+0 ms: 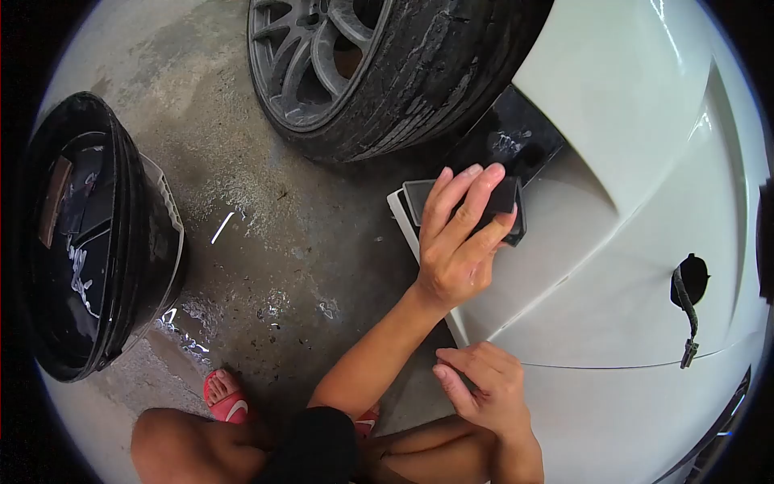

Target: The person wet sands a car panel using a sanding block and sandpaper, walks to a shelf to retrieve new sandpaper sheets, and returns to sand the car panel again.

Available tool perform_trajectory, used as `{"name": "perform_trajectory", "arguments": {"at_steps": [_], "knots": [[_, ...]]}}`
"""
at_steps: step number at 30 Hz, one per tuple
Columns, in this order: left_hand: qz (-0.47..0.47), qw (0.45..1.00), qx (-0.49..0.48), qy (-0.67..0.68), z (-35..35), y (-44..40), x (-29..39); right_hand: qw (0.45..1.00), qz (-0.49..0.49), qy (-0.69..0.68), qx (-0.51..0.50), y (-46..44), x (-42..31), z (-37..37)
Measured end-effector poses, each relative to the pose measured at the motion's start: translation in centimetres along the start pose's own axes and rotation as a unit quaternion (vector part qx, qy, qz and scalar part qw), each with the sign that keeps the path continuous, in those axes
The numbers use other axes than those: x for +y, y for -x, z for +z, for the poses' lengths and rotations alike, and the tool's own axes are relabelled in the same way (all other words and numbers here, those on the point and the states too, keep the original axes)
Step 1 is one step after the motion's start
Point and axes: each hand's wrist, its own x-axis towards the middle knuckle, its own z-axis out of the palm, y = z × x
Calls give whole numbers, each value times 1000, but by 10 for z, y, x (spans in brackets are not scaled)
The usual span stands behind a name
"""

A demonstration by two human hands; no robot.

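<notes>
My left hand (459,242) lies over a dark flat block (504,198) at the lower edge of a white car body panel (556,315). Its fingers reach across the block and the thumb rests at the near side. A wet black piece (512,137) sits just beyond my fingertips, beside the wheel arch. Nearer to me, my right hand (488,387) hovers in front of the white panel with fingers loosely bent, thumb apart, and nothing visible in it. Its palm side is partly hidden.
A car wheel with a worn black tyre (403,89) stands at the top. To the left is a black bucket (141,242) with dark pieces inside. The concrete floor (266,266) is wet. A cable with a connector (688,323) hangs from a hole in the panel.
</notes>
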Motion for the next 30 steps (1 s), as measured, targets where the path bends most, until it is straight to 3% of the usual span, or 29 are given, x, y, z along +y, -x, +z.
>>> {"name": "perform_trajectory", "arguments": {"at_steps": [14, 30], "knots": [[55, 998, -15, -23, 0, -19, -5, 996, -35, -69, -33, 0, 7, 4], [35, 999, 8, -36, 5, -10, 0, 995, -51, -86, -25, 9, 4, -2]]}}
